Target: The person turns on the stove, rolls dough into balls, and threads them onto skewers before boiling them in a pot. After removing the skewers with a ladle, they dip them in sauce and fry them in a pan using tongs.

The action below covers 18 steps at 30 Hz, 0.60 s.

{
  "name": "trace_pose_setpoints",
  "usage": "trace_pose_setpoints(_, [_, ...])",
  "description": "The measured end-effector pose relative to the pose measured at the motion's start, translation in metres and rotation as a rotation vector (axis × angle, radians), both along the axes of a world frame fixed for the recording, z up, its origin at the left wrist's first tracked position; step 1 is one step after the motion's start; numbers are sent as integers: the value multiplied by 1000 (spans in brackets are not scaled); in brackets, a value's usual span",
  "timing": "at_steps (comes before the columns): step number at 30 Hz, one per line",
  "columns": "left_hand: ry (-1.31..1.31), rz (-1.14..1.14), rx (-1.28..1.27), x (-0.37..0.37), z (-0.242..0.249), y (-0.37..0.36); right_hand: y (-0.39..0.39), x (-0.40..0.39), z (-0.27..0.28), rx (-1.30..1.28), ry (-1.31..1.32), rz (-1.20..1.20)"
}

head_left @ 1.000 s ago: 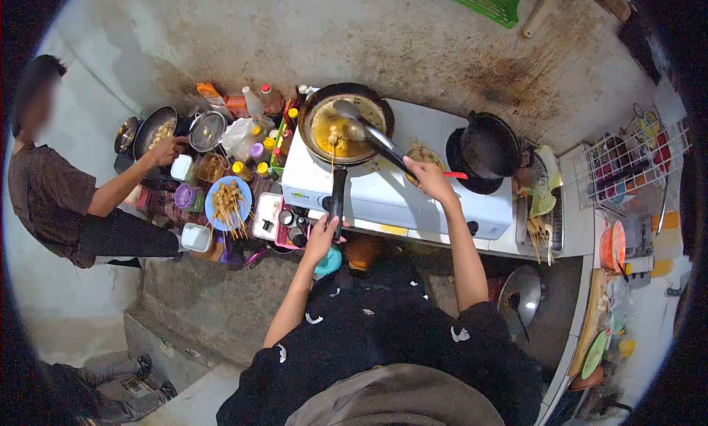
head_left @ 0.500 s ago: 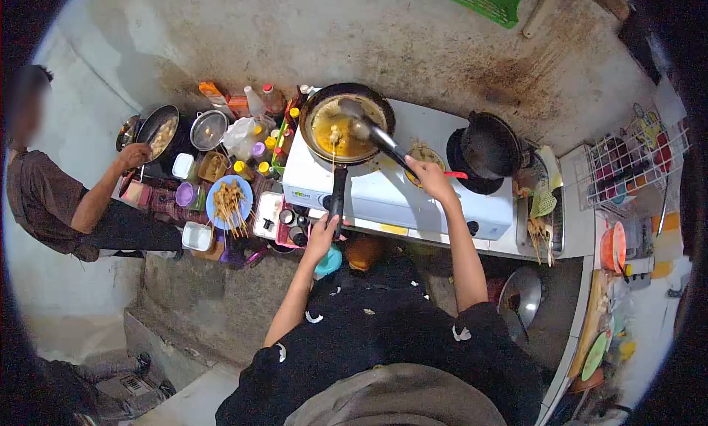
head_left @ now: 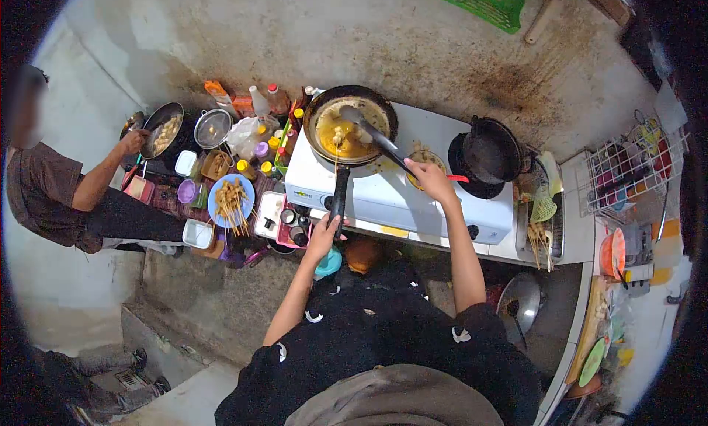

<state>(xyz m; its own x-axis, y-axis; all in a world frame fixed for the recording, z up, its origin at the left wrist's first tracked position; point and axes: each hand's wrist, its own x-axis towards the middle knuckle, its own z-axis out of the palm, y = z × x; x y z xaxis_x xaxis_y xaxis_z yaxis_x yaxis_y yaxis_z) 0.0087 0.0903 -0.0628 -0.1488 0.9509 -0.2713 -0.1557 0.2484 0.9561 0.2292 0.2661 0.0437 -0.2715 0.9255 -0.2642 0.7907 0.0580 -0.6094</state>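
Observation:
A frying pan (head_left: 383,102) with yellow-brown liquid sits on the left burner of the white gas stove (head_left: 398,197). Closed around its black handle is my left hand (head_left: 322,236). My right hand (head_left: 429,180) grips a dark spatula (head_left: 380,140), whose head is in the pan; a red tip shows beyond the hand. One skewer of food (head_left: 338,137) lies in the pan, its stick pointing toward me over the rim. Behind my right hand is a round dish of food (head_left: 424,155), partly hidden.
A dark pot (head_left: 490,149) stands on the right burner. Left of the stove are a blue plate (head_left: 221,214) of skewers, bottles and tubs. A co-worker (head_left: 51,194) at far left holds another pan (head_left: 164,131). Skewers (head_left: 540,242) and a wire rack (head_left: 638,172) are at right.
The spatula's head has shifted slightly up and left in the pan, off the skewer's food. My left hand stays on the pan handle. The co-worker's pan has tilted slightly.

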Motion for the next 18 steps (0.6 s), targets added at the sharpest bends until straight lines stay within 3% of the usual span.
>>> trace_pose_setpoints(3, [18, -5, 10, 0, -1, 1, 2, 1, -3, -61, 81, -5])
trace_pose_setpoints(5, [26, -18, 20, 0, -3, -1, -4, 0, 6, 59, 11, -23])
trace_pose_setpoints(15, [-51, -10, 4, -1, -6, 0, 0, 0, 8, 32, -44, 17])
trace_pose_setpoints(18, [-56, -4, 10, 0, -6, 1, 1, 0, 8, -54, 57, 22])
